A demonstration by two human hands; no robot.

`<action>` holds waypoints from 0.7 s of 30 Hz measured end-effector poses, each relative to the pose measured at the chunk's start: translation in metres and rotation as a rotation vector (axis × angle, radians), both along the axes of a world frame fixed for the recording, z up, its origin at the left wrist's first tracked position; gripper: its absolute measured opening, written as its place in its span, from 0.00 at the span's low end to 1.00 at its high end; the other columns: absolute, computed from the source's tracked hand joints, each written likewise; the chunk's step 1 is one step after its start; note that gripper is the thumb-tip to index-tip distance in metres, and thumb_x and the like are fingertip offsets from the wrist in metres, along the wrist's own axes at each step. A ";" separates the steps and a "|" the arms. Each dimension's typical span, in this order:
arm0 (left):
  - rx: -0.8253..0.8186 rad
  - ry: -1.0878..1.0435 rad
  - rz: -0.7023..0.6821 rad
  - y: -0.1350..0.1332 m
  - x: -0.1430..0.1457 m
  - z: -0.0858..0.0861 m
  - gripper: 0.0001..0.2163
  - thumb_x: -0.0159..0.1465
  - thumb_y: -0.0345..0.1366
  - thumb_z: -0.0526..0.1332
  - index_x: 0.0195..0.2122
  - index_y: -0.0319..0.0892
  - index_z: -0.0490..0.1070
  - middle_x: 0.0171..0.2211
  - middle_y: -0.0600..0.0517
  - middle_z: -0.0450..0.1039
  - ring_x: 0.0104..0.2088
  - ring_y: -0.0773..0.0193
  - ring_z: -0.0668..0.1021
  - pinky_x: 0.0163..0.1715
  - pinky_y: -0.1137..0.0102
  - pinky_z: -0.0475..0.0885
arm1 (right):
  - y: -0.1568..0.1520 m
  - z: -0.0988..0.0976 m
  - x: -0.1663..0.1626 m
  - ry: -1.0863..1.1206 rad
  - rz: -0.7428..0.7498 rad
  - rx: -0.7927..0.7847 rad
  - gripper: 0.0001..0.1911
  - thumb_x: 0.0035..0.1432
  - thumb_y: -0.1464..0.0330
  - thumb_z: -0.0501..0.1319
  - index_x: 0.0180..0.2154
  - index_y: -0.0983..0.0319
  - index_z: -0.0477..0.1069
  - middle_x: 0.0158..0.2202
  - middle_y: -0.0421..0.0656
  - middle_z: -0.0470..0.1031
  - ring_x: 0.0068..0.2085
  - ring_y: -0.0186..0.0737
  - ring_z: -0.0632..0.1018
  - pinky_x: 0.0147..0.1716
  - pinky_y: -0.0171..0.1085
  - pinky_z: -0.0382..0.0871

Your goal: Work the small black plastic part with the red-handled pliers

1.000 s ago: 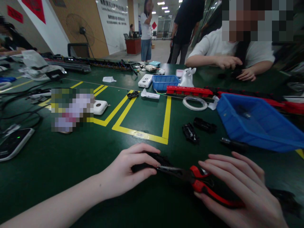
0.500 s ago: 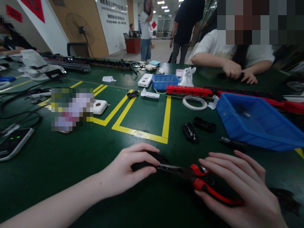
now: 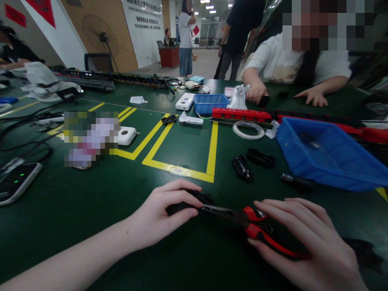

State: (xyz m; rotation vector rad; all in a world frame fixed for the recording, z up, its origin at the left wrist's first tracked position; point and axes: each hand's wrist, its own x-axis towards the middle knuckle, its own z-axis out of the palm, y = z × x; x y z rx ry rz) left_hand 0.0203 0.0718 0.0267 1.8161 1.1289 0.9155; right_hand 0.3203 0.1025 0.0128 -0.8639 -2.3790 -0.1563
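Note:
My left hand (image 3: 160, 214) pins a small black plastic part (image 3: 203, 199) against the green table (image 3: 100, 206), thumb and fingers closed around it. My right hand (image 3: 309, 246) grips red-handled needle-nose pliers (image 3: 257, 232). The pliers' dark jaws (image 3: 212, 209) reach left and meet the black part at my left fingertips. Two more black parts (image 3: 242, 167) (image 3: 260, 157) lie a little further away, past the pliers. A black piece (image 3: 363, 252) lies by my right wrist.
A large blue bin (image 3: 330, 155) stands at right, a black pen-like tool (image 3: 298, 182) before it. Behind are a tape roll (image 3: 248, 130), a red strip (image 3: 241, 115), a small blue tray (image 3: 210, 103) and white power banks (image 3: 126, 135). A person in white sits opposite, one hand (image 3: 256, 93) on the table. A scale (image 3: 15, 182) sits at left.
My hands and the pliers stay almost still, shifting slightly. The person opposite has spread their hands apart, one reaching left toward the white object.

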 end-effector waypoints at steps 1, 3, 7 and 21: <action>-0.005 0.003 -0.002 0.000 0.000 0.000 0.08 0.65 0.28 0.63 0.44 0.44 0.78 0.53 0.49 0.72 0.53 0.61 0.76 0.55 0.65 0.72 | 0.000 0.000 0.000 -0.005 0.002 0.007 0.21 0.58 0.64 0.65 0.53 0.61 0.69 0.43 0.46 0.78 0.41 0.46 0.79 0.46 0.48 0.68; -0.012 0.009 -0.002 0.000 0.000 0.001 0.08 0.65 0.28 0.63 0.44 0.44 0.78 0.53 0.50 0.72 0.53 0.61 0.75 0.55 0.65 0.72 | 0.000 0.001 0.000 -0.012 0.000 0.015 0.22 0.58 0.63 0.65 0.52 0.62 0.69 0.43 0.46 0.78 0.41 0.46 0.79 0.47 0.48 0.67; -0.009 0.000 0.000 0.000 -0.001 0.001 0.08 0.66 0.29 0.63 0.44 0.44 0.78 0.53 0.49 0.72 0.53 0.60 0.76 0.55 0.64 0.72 | 0.000 0.001 0.001 -0.019 0.001 0.014 0.22 0.57 0.64 0.66 0.53 0.61 0.69 0.43 0.46 0.78 0.41 0.46 0.79 0.48 0.49 0.66; -0.027 0.008 -0.009 0.000 0.000 -0.001 0.08 0.66 0.28 0.63 0.43 0.43 0.78 0.53 0.50 0.72 0.53 0.61 0.75 0.55 0.66 0.71 | 0.000 0.002 -0.002 0.016 0.027 -0.006 0.20 0.58 0.64 0.65 0.52 0.62 0.70 0.43 0.47 0.79 0.41 0.46 0.79 0.49 0.49 0.66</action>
